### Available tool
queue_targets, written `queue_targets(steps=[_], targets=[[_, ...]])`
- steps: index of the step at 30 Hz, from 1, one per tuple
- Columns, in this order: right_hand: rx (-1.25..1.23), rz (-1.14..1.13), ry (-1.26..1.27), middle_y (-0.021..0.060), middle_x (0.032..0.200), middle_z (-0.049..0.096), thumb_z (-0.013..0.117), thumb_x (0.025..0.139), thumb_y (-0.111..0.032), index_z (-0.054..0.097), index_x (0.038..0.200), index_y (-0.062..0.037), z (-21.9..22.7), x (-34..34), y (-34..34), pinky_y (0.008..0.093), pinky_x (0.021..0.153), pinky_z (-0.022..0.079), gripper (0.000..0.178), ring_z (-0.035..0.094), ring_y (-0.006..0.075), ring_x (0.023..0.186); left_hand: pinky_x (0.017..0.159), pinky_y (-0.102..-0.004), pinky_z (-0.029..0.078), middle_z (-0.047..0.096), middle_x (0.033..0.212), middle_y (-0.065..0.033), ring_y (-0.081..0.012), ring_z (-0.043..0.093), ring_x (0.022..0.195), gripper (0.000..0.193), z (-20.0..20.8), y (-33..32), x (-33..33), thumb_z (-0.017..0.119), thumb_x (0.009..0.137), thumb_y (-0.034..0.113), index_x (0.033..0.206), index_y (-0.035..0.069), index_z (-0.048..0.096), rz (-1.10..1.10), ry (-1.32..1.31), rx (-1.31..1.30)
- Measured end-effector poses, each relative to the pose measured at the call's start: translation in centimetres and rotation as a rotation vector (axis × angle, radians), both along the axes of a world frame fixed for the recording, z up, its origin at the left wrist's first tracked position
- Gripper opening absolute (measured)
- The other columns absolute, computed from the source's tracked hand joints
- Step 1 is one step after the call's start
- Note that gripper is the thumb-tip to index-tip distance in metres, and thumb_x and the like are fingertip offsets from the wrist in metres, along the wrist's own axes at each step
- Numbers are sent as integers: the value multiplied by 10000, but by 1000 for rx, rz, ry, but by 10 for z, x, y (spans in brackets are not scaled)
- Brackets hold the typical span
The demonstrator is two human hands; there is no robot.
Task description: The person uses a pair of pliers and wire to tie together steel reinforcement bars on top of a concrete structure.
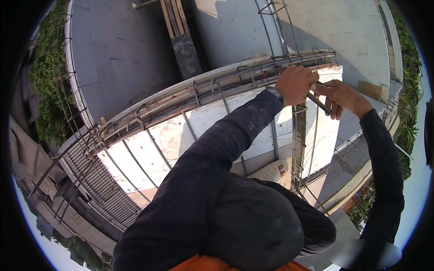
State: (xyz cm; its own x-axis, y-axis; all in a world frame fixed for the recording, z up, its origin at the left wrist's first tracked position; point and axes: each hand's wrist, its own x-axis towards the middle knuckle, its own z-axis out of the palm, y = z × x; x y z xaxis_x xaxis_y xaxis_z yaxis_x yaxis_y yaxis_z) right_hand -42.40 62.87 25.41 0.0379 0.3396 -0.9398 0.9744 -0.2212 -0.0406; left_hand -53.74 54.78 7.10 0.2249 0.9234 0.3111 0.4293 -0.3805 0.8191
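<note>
My left hand (294,84), with a watch (275,93) at its wrist, is closed in a fist over the far rebar bundle. From beneath it sticks out a dark bar-shaped tool (320,105), slanting to the lower right; its working end is hidden. Right beside it is my right hand (340,96), thumb and forefinger pinched against the left fist and the other fingers curled. What that pinch holds is too small to make out. Below both hands run the long rebar cage (244,72) and a crossing cage (298,140).
White panels (167,140) with thin bars across them lie beneath me, and my foot (271,172) stands there. Beyond the cage are grey formwork decks (122,54) with a deep dark gap between them. Bar ends stick up at left (58,167). Corrugated sheet (92,180) lies lower left.
</note>
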Motion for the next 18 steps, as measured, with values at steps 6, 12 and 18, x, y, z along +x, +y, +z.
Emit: queue_targets(steps=[6,12,18], targets=[[738,1050,-152,219,1055,742,701,989,-552,697,1191,13,-11,-3,-15,427,984,570,600,730,299,1108,837,-517,572,762,989,-159,-405,743,973,464,6,40,-4,771,792,136,1242,89,671,-137,-50,-257],[-157,0,15,140,806,738,603,1056,-565,730,1101,14,-11,6,8,343,414,537,595,728,240,572,1013,-465,455,655,1122,-68,-303,639,1097,622,-8,-11,16,881,694,194,1258,123,627,264,110,183],[516,942,-89,185,1051,748,751,954,-394,641,1285,15,10,-23,-12,456,870,604,538,769,320,988,912,-503,525,702,1064,-141,-392,683,1030,512,-4,33,-14,823,726,104,1195,70,622,-112,-37,-222]])
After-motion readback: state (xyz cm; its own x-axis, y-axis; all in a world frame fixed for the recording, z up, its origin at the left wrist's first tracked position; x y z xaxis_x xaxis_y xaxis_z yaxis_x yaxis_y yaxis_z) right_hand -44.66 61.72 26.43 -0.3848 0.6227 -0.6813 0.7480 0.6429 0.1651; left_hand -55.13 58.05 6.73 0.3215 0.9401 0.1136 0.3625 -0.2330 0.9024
